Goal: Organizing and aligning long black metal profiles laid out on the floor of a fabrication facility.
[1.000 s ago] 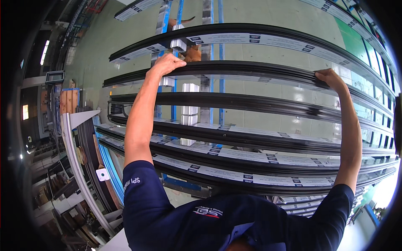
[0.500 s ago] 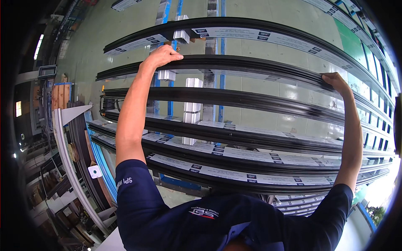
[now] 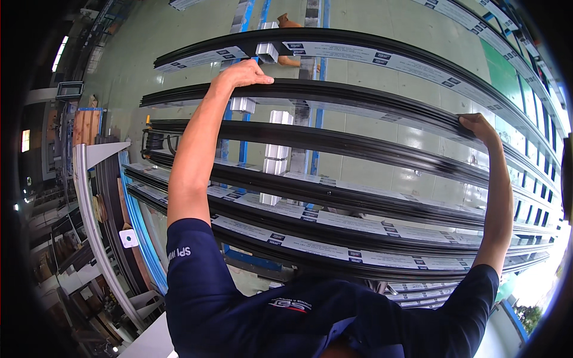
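A long black metal profile point(image 3: 358, 92), with grooves along its top, lies across the view in both my hands. My left hand point(image 3: 245, 74) is closed over its upper edge towards the left end, the thumb pointing right along it. Farther right, my right hand point(image 3: 476, 126) pinches the same profile, its fingertips partly hidden. Beyond it runs another black profile point(image 3: 349, 43) with a white printed film on its side. Nearer to me, a plain black profile point(image 3: 334, 139) stretches alongside. Beneath the held piece a silver block point(image 3: 243, 105) shows.
Several more film-covered black profiles point(image 3: 334, 190) lie closer to my body. Silver spacer blocks point(image 3: 278, 143) and blue rails point(image 3: 316, 143) cross under them. A pale metal bar point(image 3: 95, 230) stands at left. A brown shape point(image 3: 289, 21), too hidden to name, shows beyond the far profile.
The view has shifted slightly. My left hand sits a little farther right along the profile, still gripping it. My right hand keeps its hold. More of the brown shape beyond now shows.
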`<state>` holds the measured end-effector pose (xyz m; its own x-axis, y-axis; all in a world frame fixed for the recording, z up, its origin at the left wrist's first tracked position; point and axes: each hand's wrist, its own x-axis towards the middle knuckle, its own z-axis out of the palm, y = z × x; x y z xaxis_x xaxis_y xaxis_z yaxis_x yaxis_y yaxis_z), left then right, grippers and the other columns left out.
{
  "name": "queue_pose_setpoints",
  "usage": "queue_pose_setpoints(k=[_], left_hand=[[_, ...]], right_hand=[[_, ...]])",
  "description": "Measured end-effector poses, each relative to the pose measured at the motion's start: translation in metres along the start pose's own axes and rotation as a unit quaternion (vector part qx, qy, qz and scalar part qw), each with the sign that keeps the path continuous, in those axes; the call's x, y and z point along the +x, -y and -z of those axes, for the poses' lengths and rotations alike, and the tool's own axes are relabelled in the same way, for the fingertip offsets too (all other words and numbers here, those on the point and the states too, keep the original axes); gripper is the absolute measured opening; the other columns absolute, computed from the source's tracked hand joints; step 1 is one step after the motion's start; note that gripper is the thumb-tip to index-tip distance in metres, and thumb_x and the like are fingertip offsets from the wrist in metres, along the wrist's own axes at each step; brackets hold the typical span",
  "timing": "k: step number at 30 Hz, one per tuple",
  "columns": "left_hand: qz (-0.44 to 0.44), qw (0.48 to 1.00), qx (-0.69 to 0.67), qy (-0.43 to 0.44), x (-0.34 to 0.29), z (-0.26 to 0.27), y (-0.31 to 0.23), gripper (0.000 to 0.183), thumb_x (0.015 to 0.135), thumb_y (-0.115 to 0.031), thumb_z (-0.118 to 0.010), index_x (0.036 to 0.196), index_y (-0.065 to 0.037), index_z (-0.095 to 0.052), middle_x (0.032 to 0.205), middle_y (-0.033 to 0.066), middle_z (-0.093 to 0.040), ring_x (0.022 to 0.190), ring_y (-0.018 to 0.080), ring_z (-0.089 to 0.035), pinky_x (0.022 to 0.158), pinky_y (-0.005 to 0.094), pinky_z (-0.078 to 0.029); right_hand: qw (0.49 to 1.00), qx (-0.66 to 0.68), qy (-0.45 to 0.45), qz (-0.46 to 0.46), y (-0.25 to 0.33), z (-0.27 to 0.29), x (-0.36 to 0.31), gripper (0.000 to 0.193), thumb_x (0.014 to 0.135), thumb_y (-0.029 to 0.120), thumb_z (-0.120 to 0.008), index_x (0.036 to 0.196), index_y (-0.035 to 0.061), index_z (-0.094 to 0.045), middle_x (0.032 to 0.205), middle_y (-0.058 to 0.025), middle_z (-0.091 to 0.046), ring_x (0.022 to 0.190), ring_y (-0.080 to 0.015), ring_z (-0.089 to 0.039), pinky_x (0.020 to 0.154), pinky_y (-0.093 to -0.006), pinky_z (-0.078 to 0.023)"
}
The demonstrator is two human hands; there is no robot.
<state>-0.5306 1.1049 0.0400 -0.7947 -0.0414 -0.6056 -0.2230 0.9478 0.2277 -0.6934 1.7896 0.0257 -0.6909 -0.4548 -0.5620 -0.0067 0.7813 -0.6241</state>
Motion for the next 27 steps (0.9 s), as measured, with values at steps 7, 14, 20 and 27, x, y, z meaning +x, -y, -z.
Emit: queue_pose_setpoints(k=[7,14,20,27], left_hand=[[-0.014,1.0,-0.016,0.004,-0.001,0.005,-0.023,0.054,0.078,-0.06,-0.072,0.091,-0.008,-0.076,0.079,0.0128,-0.067,0.078,0.0251,-0.061,0.074,0.0401,-0.047],[-0.051,0.995,-0.06,-0.058,-0.008,-0.004,-0.014,0.061,0.081,-0.056,-0.072,0.076,0.004,-0.063,0.061,0.0094,-0.05,0.062,0.0213,-0.047,0.063,0.04,-0.042],[-0.003,0.999,0.009,-0.034,0.008,-0.007,-0.036,0.059,0.076,-0.064,-0.07,0.09,-0.007,-0.075,0.084,0.0146,-0.068,0.084,0.031,-0.064,0.079,0.0452,-0.049],[-0.048,0.997,-0.014,-0.06,-0.004,-0.011,-0.013,0.051,0.084,-0.051,-0.07,0.085,0.001,-0.071,0.065,0.015,-0.058,0.061,0.0227,-0.047,0.066,0.0393,-0.044]], right_hand=[[1.0,-0.017,-0.013,-0.002,-0.002,0.003,-0.005,0.038,0.095,0.029,-0.063,0.117,-0.0015,-0.068,0.088,-0.0026,-0.071,0.077,-0.0087,-0.057,0.077,-0.0264,-0.048],[0.999,-0.031,-0.018,-0.004,0.008,-0.002,-0.002,0.035,0.096,0.027,-0.063,0.117,-0.0013,-0.068,0.091,-0.0073,-0.072,0.08,-0.0126,-0.06,0.079,-0.029,-0.049],[0.999,-0.012,-0.028,-0.016,-0.012,0.011,-0.014,0.038,0.095,0.028,-0.063,0.12,-0.0009,-0.067,0.101,-0.0096,-0.072,0.092,-0.0144,-0.061,0.089,-0.0302,-0.047],[0.992,-0.128,-0.009,0.013,0.02,-0.004,0.0,0.041,0.097,0.03,-0.061,0.127,0.0035,-0.064,0.109,-0.0109,-0.071,0.097,-0.0157,-0.061,0.093,-0.0299,-0.046]])
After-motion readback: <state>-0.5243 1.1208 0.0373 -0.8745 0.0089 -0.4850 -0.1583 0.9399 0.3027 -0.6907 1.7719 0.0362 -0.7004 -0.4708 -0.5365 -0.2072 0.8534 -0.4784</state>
